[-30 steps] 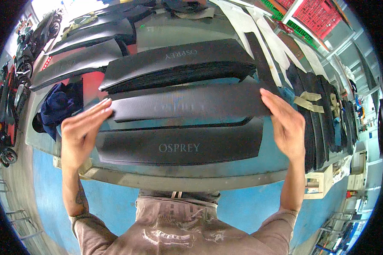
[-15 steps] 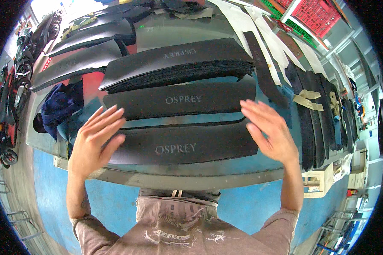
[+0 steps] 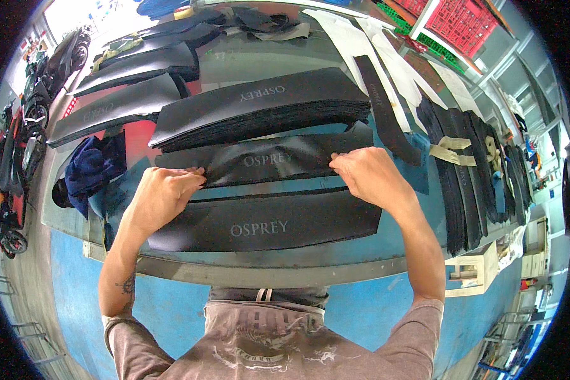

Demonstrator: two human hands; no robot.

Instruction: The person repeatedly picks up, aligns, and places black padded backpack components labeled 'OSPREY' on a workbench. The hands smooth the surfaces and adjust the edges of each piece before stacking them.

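A long black printed panel (image 3: 269,158), thin and flexible, lies across the table in front of me, its middle buckled upward. My left hand (image 3: 169,193) pinches its near edge toward the left end. At the right end my right hand (image 3: 363,172) pinches the same panel between thumb and fingers. Nearer to me lies a second black panel (image 3: 266,221) with the same pale lettering, flat and untouched. Just beyond the held panel rises a thick stack of black panels (image 3: 263,101), set at a slight slant.
More black panel stacks (image 3: 117,104) stand at the left, beside a crumpled navy cloth (image 3: 96,157). Black strips bound with beige tape (image 3: 453,151) lie at the right, near white strips (image 3: 345,47). The table's front edge (image 3: 266,269) curves before my body. Red crates (image 3: 459,25) sit far right.
Both hands have come inward and closed on the middle panel's edge, having been open above its ends. The panel, flat before, now bulges in the middle.
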